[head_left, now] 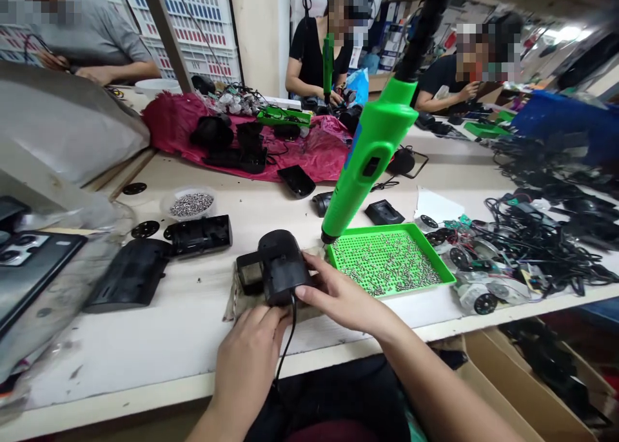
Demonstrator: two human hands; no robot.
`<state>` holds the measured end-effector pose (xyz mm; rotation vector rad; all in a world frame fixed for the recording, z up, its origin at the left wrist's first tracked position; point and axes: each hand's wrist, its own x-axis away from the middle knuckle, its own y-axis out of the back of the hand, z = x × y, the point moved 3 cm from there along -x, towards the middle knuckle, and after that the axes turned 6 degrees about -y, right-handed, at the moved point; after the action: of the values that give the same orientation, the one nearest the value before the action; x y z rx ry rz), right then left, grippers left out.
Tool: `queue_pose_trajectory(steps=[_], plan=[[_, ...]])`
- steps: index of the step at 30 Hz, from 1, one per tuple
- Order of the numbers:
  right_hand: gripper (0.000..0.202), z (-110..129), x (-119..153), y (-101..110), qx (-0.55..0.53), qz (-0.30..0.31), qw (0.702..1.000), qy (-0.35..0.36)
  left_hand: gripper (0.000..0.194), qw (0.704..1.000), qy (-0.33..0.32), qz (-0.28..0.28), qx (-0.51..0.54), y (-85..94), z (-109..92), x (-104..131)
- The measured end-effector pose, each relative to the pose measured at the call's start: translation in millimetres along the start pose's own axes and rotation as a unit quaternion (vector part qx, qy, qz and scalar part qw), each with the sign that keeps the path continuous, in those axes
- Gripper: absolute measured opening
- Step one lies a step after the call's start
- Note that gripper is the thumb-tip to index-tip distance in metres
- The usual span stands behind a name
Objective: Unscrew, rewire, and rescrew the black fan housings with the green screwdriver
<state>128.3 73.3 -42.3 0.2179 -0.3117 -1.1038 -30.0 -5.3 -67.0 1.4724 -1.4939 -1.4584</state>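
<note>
Black housing [285, 271] sits on a cloth [231, 305] atop the desk [145, 345] — fingers of the right hand [349, 298] grasping its right side, left hand [251, 339] at its near end, grip undeterminable — and is best steadied flat, cord [291, 339] untrapped.

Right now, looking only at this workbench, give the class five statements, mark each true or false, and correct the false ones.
1. The right grip touches the black device. True.
2. The cord from the black device is white. False: the cord is black.
3. The green tray holds many small metal pieces. True.
4. The green power tool lies flat on the table. False: the green power tool is tilted, tip downward.
5. The small bowl stands right of the green tray. False: the small bowl is left of it.
</note>
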Motion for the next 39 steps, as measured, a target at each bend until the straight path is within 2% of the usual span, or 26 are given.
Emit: queue_pose_trajectory(steps=[3,6,8,10,12,14,16,19,22,25,30,39], plan=[[0.067,2,2,-2,-0.001,-0.006,0.999,-0.035,0.019,1.000,-0.003,-0.005,0.026,-1.2,0,1],[0.075,9,4,-9,0.040,-0.050,0.998,-0.030,0.016,0.994,-0.011,-0.037,0.106,7.5,8,10],[0.074,13,7,-16,0.078,-0.073,0.994,-0.017,0.011,0.985,-0.019,-0.079,0.154,22.5,14,14],[0.072,15,12,-24,0.093,-0.072,0.993,0.005,0.008,0.974,-0.020,-0.147,0.171,43.2,21,12],[0.073,14,19,-31,0.090,-0.061,0.994,0.020,0.007,0.962,-0.017,-0.213,0.167,62.3,26,3],[0.075,10,25,-35,0.083,-0.059,0.995,0.024,0.008,0.962,0.009,-0.229,0.151,71.4,30,-13],[0.077,7,29,-39,0.080,-0.062,0.995,0.022,0.016,0.969,0.055,-0.191,0.148,68.1,33,-30],[0.078,5,31,-43,0.091,-0.059,0.994,0.031,0.026,0.973,0.087,-0.142,0.163,52.6,35,-44],[0.078,4,32,-45,0.105,-0.057,0.992,0.047,0.026,0.959,0.123,-0.157,0.203,40.7,39,-44],[0.076,2,34,-45,0.111,-0.053,0.991,0.050,0.026,0.936,0.155,-0.189,0.253,36.8,43,-37],[0.076,0,37,-44,0.115,-0.050,0.991,0.044,0.019,0.934,0.103,-0.214,0.266,41.5,36,-31],[0.071,7,33,-48,0.138,-0.053,0.988,0.045,0.018,0.964,0.047,-0.199,0.168,48.9,38,-33]])
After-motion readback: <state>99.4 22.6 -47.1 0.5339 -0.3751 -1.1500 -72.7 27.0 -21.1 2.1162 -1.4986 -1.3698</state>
